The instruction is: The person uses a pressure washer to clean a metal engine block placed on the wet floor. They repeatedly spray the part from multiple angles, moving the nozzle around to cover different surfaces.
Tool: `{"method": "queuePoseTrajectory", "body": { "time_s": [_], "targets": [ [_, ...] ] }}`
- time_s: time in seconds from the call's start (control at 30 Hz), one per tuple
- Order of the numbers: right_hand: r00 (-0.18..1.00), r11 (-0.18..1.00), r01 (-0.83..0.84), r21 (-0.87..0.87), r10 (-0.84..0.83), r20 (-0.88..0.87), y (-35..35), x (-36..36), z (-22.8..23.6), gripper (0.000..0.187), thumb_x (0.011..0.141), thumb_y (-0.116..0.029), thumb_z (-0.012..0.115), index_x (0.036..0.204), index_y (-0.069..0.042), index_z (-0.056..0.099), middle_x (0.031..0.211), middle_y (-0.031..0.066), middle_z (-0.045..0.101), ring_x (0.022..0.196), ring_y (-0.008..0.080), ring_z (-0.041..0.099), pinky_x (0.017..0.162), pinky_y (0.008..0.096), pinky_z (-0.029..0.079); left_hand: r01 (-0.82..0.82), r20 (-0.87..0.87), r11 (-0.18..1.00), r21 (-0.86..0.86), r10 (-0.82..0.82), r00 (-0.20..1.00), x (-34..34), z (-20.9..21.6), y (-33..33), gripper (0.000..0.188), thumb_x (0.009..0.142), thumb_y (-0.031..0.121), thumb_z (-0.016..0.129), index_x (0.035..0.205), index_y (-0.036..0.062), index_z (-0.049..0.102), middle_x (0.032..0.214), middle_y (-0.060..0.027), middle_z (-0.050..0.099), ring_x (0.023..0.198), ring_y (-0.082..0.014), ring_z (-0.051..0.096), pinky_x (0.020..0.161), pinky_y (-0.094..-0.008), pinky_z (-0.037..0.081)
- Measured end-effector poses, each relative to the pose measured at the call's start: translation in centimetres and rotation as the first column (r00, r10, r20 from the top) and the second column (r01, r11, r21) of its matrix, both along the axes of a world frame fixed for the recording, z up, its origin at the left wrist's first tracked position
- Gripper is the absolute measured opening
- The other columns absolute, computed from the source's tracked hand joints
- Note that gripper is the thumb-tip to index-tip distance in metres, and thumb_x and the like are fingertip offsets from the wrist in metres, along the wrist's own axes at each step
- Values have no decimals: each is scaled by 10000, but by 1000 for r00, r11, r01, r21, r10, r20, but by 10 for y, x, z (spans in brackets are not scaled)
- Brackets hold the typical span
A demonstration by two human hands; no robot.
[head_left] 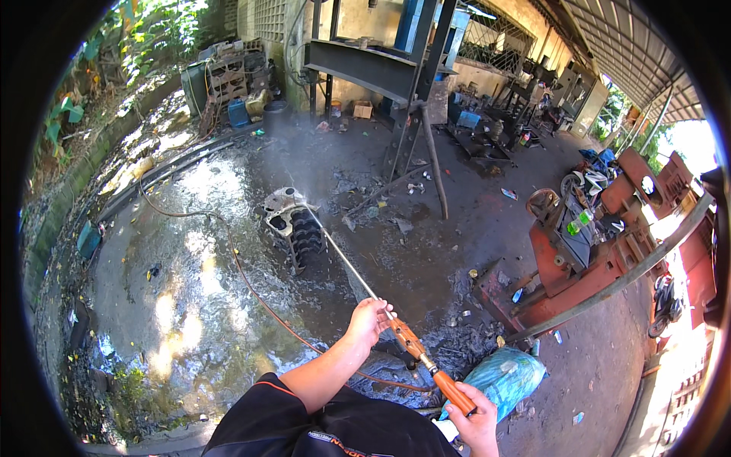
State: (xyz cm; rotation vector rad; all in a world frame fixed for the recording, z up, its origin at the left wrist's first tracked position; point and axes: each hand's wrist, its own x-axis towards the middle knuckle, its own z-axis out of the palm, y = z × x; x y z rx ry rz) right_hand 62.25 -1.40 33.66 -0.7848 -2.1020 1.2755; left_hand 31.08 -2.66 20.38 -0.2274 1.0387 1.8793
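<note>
A long spray gun (409,337) with orange-brown grips and a thin metal lance runs from lower right up toward the middle. My left hand (369,321) is closed round the lance just ahead of the front grip. At the rear grip, my right hand (476,423) is wrapped on the orange handle. The lance tip reaches an engine block (308,232) lying on the wet ground, its row of curved dark bearing seats facing me. Fine mist rises beyond the block. A brown hose (251,280) curves across the ground on the left and passes under my left forearm.
A blue-green sack (499,379) lies beside my right hand. Rusty red machinery (567,259) stands at right. A dark steel frame (403,129) with a leaning wooden pole (435,164) rises at the back. Drums and engine parts (232,84) are piled at the back left.
</note>
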Motion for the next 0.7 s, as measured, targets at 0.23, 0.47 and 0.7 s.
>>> {"method": "queuePoseTrajectory", "body": {
  "time_s": [0.23, 0.47, 0.7],
  "targets": [
    [1000, 1000, -3, -11, 3, -8, 5, 9, -2, 449, 731, -8, 807, 1148, 33, 644, 1083, 167, 700, 964, 199, 687, 850, 312, 541, 4, -8, 1000, 16, -4, 1000, 7, 4, 2, 89, 914, 80, 567, 985, 81, 513, 863, -71, 651, 748, -215, 685, 631, -324, 579],
    [1000, 1000, -6, -6, 6, -15, 7, 16, 1, 444, 728, -7, 807, 1141, 33, 647, 1077, 163, 702, 960, 193, 686, 844, 311, 541, 3, 0, 1000, 1, -3, 1000, 16, 3, 6, 87, 911, 76, 570, 979, 78, 515, 857, -71, 653, 744, -216, 686, 625, -325, 579],
    [1000, 1000, -6, 17, 6, 16, 10, 23, 5, 445, 731, -6, 803, 1146, 34, 647, 1079, 162, 702, 964, 195, 685, 848, 310, 540, -12, -7, 1000, -8, 12, 1000, 22, 3, 8, 70, 913, 75, 564, 971, 76, 524, 853, -69, 652, 731, -214, 684, 613, -322, 578]
  ]
}}
